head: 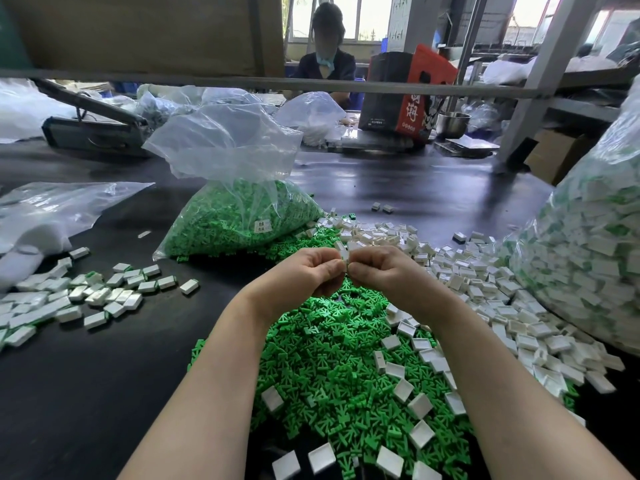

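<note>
Right now the left hand [306,271] and right hand [384,273] meet fingertip to fingertip, both pinching one white cap [344,255] between them; green clips [332,344] lie just below.

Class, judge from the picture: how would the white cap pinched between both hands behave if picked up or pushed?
The cap probably stays stiff: pinched by the left hand and right hand, it keeps its boxy shape. Likely light: the loose caps look hollow. Pushed, it should slide, not roll, as they lie on flat faces.
</note>
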`<state>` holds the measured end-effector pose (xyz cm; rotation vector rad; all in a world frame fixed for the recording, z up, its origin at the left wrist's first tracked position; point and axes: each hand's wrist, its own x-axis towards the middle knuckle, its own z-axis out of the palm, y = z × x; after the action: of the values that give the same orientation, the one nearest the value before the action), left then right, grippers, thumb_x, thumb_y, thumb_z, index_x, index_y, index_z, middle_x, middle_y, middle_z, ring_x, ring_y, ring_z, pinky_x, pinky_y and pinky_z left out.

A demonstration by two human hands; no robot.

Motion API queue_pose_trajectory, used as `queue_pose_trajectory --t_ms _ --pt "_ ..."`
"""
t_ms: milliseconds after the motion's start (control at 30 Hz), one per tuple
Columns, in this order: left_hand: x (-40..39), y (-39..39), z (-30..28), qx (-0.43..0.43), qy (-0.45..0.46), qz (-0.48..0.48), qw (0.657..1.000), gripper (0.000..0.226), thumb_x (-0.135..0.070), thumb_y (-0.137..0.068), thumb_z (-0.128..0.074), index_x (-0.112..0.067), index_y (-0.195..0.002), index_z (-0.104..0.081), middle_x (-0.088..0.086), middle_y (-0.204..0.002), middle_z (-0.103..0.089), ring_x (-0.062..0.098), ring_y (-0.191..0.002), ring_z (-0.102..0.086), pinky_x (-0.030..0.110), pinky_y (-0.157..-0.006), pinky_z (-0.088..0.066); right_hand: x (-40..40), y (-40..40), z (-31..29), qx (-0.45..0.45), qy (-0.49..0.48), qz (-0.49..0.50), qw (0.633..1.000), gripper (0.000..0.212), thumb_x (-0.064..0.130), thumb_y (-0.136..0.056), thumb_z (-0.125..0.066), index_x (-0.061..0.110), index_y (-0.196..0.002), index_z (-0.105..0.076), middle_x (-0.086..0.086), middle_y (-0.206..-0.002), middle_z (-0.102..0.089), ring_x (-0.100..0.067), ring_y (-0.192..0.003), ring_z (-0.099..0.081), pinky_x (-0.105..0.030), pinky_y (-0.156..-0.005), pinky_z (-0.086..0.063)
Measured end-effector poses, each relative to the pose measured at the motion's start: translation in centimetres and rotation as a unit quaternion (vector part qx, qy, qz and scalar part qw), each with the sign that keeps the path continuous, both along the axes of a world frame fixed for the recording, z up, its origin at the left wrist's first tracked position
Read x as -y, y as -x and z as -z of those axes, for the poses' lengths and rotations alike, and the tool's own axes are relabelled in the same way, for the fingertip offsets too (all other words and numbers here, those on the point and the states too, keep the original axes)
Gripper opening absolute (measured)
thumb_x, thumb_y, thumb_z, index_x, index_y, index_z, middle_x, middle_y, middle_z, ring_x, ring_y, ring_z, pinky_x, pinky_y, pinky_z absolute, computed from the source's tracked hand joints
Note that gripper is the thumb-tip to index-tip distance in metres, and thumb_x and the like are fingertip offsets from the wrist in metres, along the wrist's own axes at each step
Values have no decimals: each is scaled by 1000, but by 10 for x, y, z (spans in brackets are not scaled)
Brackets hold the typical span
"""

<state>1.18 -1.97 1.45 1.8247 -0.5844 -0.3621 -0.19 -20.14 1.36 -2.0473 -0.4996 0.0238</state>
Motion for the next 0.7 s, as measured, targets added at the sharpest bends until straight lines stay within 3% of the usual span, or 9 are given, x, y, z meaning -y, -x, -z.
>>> queue_pose_trajectory --t_ms 167,333,500,700 --pt "-1 -2 1 18 -31 4 999 23 -17 -102 -46 -9 -84 -55 0 -66 -49 12 -63 -39 23 -59 -32 0 -1 1 -14 2 -7 1000 31 3 -96 -53 16 -68 -52 4 -63 -42 -13 -63 -37 -30 -62 -31" --pt "-3 -3 2 26 -55 1 998 28 -19 -102 -47 -15 -75 -55 -4 -63 -50 13 -63 -40 27 -62 -32 2 -2 2 -3 46 0 999 20 8 -96 -55 0 -78 -57 -1 -67 -46 -16 -66 -41 -35 -65 -35" --pt "-3 -4 2 31 -67 2 997 32 -20 -102 -48 -18 -71 -54 -5 -62 -50 14 -62 -39 30 -63 -31 3 -1 -1 4 69 0 998 22 10 -96 -56 6 -75 -55 2 -66 -45 -14 -65 -41 -34 -65 -36" --pt "-5 -1 -1 23 -68 19 997 30 -17 -102 -47 -15 -74 -54 -3 -62 -50 9 -57 -38 24 -59 -32 1 2 -4 -6 84 -9 996 22 9 -96 -56 10 -74 -56 4 -67 -47 -14 -68 -44 -36 -68 -39"
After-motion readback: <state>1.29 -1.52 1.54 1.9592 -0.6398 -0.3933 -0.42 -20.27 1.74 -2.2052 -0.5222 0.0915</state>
